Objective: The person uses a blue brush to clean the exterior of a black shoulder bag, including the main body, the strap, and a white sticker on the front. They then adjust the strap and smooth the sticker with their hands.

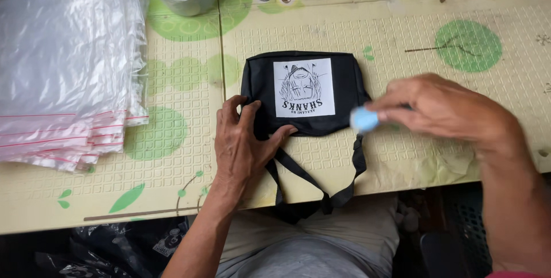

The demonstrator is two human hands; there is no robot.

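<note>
Right now I am pinning the small black pouch [344, 91] flat on the table [402, 31] with my left hand [244, 143]; its fingers [248, 111] are spread apart and pressing on the pouch's lower left corner, thumb lying along the bottom edge. Just beyond those fingertips sits the white printed patch [304, 87], lying upside down to me. My right hand [442, 109] is hovering at the pouch's right edge, its fingers pinched together on a small light-blue piece [365, 119], blurred, so I cannot tell what kind of thing it is. The black strap [310, 180] is trailing from under my left palm toward my lap.

As I judge it, I am working on the pouch's front or side with the blue piece, and the next move calls for keeping the fabric taut under my left fingers. A stack of clear zip bags [69, 65] is lying well to the left of my left fingers.
</note>
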